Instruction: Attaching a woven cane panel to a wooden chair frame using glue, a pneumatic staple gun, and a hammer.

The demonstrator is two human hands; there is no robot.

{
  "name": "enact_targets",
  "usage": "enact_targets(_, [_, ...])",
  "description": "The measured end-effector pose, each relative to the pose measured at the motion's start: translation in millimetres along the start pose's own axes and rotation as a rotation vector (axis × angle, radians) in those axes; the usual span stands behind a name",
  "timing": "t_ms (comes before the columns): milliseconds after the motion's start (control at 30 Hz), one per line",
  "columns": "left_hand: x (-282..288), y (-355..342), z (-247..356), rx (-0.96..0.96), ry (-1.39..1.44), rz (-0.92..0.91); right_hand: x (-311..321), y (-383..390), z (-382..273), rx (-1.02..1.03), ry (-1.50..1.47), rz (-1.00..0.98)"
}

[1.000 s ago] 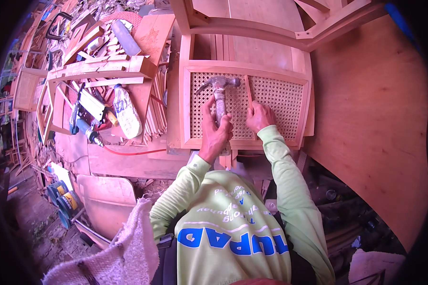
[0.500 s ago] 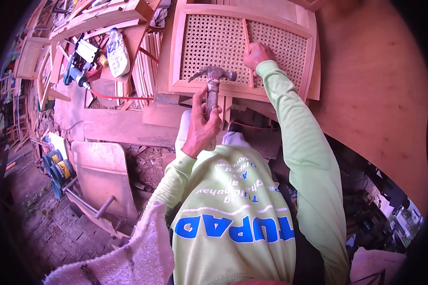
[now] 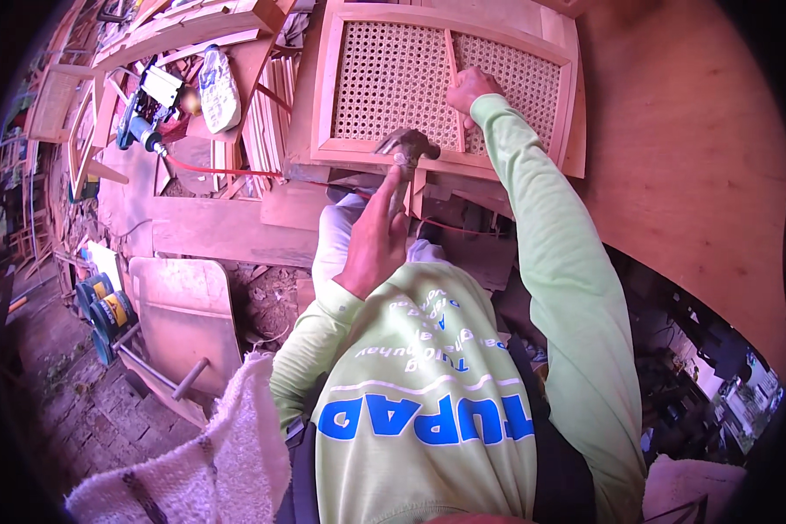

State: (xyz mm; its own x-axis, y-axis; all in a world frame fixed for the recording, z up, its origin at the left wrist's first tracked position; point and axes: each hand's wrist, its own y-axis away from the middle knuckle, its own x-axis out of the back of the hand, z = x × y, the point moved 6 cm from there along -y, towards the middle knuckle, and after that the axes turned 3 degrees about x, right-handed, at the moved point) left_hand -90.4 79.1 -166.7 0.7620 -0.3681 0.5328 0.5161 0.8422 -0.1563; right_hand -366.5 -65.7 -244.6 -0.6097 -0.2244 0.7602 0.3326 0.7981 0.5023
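My left hand (image 3: 378, 240) is wrapped round the handle of a claw hammer (image 3: 408, 147), with the index finger stretched up toward its head. The hammer's head hangs in front of the near rail of a wooden frame (image 3: 327, 92) filled with woven cane (image 3: 391, 70). A thin wooden strip (image 3: 451, 54) runs across the cane from the far rail to the near one. On the strip's right side rests my closed right hand (image 3: 473, 92), its fingers bent against the wood. Whether a nail is pinched there is hidden.
To the left lie a nail gun (image 3: 140, 131) with a red air hose (image 3: 210, 166), a white patterned bottle-like object (image 3: 218, 92) and stacked wood strips (image 3: 266, 113). A large plywood sheet (image 3: 681, 148) spreads at the right. A wooden board (image 3: 183, 301) with metal legs stands at lower left.
The hammer's head has turned and tipped toward me, and my left index finger has straightened along the handle. My right hand stays at the strip.
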Motion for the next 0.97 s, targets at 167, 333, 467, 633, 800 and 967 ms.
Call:
enact_targets(167, [-49,14,20,0.114,-0.104,-0.178,2,-5,-5,-0.024,-0.022,-0.202])
enact_targets(333, [-124,1,19,0.122,-0.092,-0.262,-2,-9,1,-0.052,-0.049,-0.236])
enact_targets(467, [-155,-2,15,0.166,0.068,-0.221,2,-2,-9,-0.059,-0.049,-0.092])
enact_targets(633, [-169,6,-6,0.364,0.14,-0.22,4,0,-10,-0.047,0.007,-0.184])
enact_targets(800, [-171,5,-5,0.353,0.122,-0.214,5,1,-3,-0.073,-0.018,-0.129])
enact_targets(967, [-178,12,-15,0.422,0.173,-0.103,2,-1,-6,-0.052,0.038,-0.132])
